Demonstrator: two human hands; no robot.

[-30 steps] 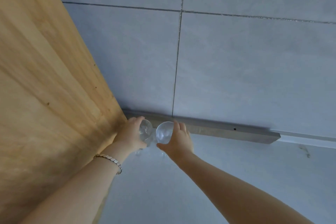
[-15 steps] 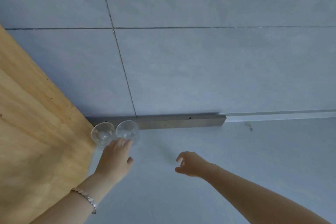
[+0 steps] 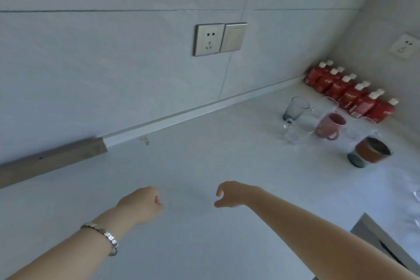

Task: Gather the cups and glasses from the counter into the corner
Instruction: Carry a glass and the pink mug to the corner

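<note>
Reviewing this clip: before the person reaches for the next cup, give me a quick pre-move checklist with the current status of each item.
1. Left hand free: ok, loosely curled, holding nothing.
2. Right hand free: ok, fingers open, empty.
3. Cups left to gather: ok, pink mug, blue-tinted glass, brown tumbler and a small clear glass stand at the far right.
4. Path across the counter to them: ok, bare surface between hands and cups.
5. Nearby hazards: not ok, red pouches sit right behind the cups.
6. Number of clear glasses: cannot tell, the group is blurred.
</note>
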